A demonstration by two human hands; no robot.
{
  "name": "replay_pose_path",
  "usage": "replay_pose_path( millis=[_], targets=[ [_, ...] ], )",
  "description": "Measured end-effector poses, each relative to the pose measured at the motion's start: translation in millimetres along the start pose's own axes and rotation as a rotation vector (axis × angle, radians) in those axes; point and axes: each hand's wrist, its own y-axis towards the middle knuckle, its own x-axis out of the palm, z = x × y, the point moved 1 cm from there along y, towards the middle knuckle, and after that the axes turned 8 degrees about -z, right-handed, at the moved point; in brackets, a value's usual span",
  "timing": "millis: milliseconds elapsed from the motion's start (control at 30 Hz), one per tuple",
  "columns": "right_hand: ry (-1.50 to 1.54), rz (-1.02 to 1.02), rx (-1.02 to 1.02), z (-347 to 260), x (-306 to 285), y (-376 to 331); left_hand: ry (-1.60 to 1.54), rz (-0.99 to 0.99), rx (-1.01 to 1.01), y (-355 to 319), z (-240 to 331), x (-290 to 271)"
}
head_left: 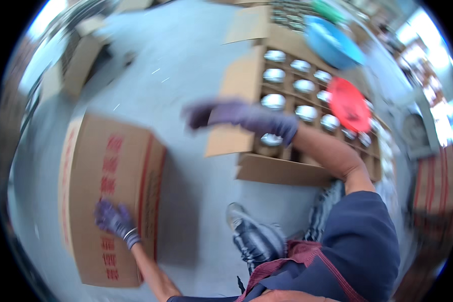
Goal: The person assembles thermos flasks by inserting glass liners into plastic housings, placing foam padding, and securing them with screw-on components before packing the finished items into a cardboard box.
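Gloved hands on two cardboard boxes, one closed, one open.

The left hand (113, 221), in a purple glove, lies flat with fingers spread on top of the closed box (105, 201) with red print, gripping nothing. The right hand (246, 118), blurred, stretches over a flap of the open box (246, 95); its grip cannot be told. Shiny round lids (274, 100) fill that box's cells just beyond the hand, a red disc (348, 103) lying over some of them.

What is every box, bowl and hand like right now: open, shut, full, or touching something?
Printed cardboard box: shut, flat on floor.
Divided cardboard box: open, flaps out, cells filled with shiny-topped containers.
Blue basin: resting on the boxes.
Red lid: lying on the containers.
Left hand: gloved, on the printed box.
Right hand: gloved, blurred, over the divided box.
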Motion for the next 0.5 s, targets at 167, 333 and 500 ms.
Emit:
replay_pose_path(
  millis=[167, 333, 500],
  targets=[
    [-0.306, 0.035, 0.518, 46, 98, -206, -0.005, -0.715, -0.023, 26, 18, 43],
    [-0.112, 0.591, 0.456, 65, 200, -356, 0.079, -0.710, 0.163, 65, 49, -16],
    [0.159, 1.208, 0.152, 42, 237, -472, -1.166, -0.548, 0.467, -61, 241, -164]
  ],
)
